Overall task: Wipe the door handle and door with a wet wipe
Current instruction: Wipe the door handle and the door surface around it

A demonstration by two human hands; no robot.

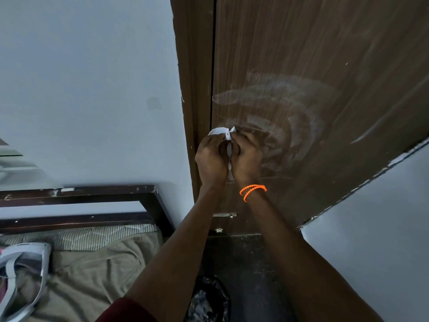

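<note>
Forearms: mine, both raised toward door (301, 66).
Left hand (212, 161): pinches wet wipe (220, 131).
Right hand (247, 159): pinches same wipe; wipe bunched above my fingertips, against door.

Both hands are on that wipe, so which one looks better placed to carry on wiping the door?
Probably the right hand. It sits over the brown door panel beside the wet streaks, pinching the wet wipe. The left hand lies nearer the door frame.

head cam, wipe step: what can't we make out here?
- Door handle: head view, hidden behind the left hand and right hand.
- Crumpled white wet wipe: mostly covered by both hands.
- Brown wooden door: top cut by frame edge.
- Dark bin contents: blurred.
</note>
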